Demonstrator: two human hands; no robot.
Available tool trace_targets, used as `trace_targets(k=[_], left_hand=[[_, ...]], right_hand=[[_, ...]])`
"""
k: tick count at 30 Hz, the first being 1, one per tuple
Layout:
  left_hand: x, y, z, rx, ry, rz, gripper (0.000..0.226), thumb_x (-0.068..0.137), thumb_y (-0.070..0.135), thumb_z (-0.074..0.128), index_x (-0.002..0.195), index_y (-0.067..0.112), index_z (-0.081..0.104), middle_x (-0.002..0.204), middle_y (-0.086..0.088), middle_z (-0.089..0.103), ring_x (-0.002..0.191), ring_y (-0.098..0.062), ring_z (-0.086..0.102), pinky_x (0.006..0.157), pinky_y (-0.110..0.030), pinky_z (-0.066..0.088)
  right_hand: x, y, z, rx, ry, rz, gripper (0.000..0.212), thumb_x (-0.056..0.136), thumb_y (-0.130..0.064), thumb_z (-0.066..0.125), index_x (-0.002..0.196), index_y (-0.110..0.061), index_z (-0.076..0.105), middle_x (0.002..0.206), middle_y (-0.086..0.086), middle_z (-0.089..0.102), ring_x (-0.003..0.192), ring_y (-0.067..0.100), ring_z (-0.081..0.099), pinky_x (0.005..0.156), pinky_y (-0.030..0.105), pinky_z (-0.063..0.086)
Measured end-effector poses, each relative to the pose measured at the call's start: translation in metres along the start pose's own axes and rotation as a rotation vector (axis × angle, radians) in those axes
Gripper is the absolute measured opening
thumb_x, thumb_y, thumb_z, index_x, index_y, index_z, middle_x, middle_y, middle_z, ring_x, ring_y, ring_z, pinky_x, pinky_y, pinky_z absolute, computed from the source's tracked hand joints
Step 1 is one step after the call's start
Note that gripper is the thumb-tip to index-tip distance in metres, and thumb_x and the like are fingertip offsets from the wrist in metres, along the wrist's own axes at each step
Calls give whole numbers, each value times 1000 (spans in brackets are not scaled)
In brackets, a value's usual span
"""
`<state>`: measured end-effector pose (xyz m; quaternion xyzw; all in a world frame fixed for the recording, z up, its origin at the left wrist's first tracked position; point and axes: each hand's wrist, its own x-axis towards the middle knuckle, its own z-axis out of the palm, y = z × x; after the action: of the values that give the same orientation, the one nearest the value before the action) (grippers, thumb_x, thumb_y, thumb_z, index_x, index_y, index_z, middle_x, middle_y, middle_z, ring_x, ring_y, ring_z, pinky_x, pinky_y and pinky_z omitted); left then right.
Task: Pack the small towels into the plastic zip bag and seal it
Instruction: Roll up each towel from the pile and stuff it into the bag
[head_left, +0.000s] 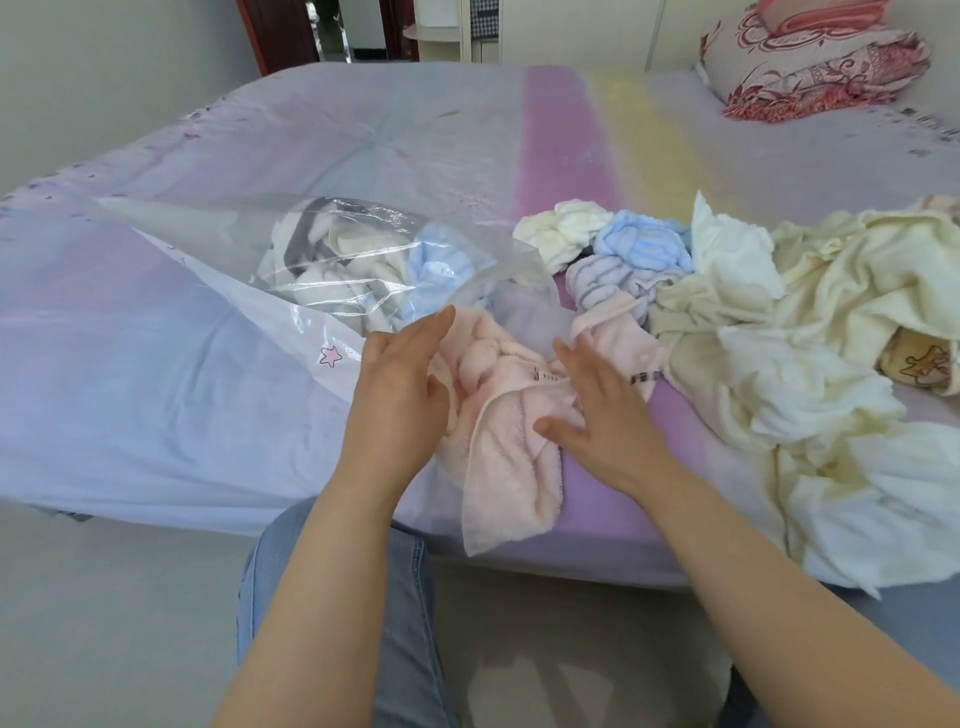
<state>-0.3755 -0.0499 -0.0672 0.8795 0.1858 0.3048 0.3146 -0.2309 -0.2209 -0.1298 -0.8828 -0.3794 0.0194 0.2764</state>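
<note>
A clear plastic zip bag lies on the bed, its mouth open toward me, with white and blue towels inside. A pink towel lies crumpled at the bag's mouth and hangs over the bed edge. My left hand is at the bag's opening, fingers apart, touching the pink towel's left side. My right hand rests flat on the pink towel with fingers spread. Loose cream, blue and striped lilac small towels lie just beyond.
A heap of cream and white towels covers the bed's right side. A patterned pillow sits at the far right. The bed sheet spreads left of the bag. My jeans-clad knee is below the bed edge.
</note>
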Motion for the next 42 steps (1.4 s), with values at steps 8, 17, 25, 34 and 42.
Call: trace_targets(k=[8, 17, 25, 34, 42], left_hand=[[-2, 1, 7, -41, 31, -1, 71, 77, -16, 41, 135, 23, 55, 136, -3, 54, 124, -22, 41, 105, -25, 34], [-40, -11, 34, -452, 538, -479, 52, 81, 22, 72, 122, 24, 40, 110, 8, 46, 95, -6, 52, 82, -30, 46], [-41, -7, 21, -206, 440, -330, 27, 88, 41, 62, 66, 33, 48, 67, 21, 59, 61, -2, 54, 54, -14, 38], [-43, -17, -7, -84, 491, -294, 23, 84, 37, 64, 88, 38, 42, 84, 14, 59, 74, -6, 57, 69, -44, 53], [-19, -11, -20, 590, 417, 86, 15, 85, 25, 68, 73, 18, 71, 72, 0, 69, 71, -29, 61, 83, -42, 40]], right_hand=[[-15, -21, 27, -361, -139, -80, 109, 61, -76, 53, 148, -45, -6, 153, 11, 23, 128, 40, 34, 100, 50, 31], [-2, -31, 3, 425, -60, 61, 58, 64, -41, 58, 118, -51, 41, 106, -16, 60, 98, 15, 59, 77, 32, 46], [45, -79, -32, 953, 545, 237, 50, 78, -23, 67, 114, -24, 33, 97, -17, 52, 81, -11, 56, 64, 7, 43], [16, -87, 48, 286, -86, -142, 65, 79, -38, 60, 133, -53, 26, 138, -12, 46, 120, 21, 51, 89, 41, 48], [1, -49, 46, -130, -102, 49, 69, 77, -56, 64, 136, -34, 37, 123, 6, 43, 105, 32, 50, 80, 37, 44]])
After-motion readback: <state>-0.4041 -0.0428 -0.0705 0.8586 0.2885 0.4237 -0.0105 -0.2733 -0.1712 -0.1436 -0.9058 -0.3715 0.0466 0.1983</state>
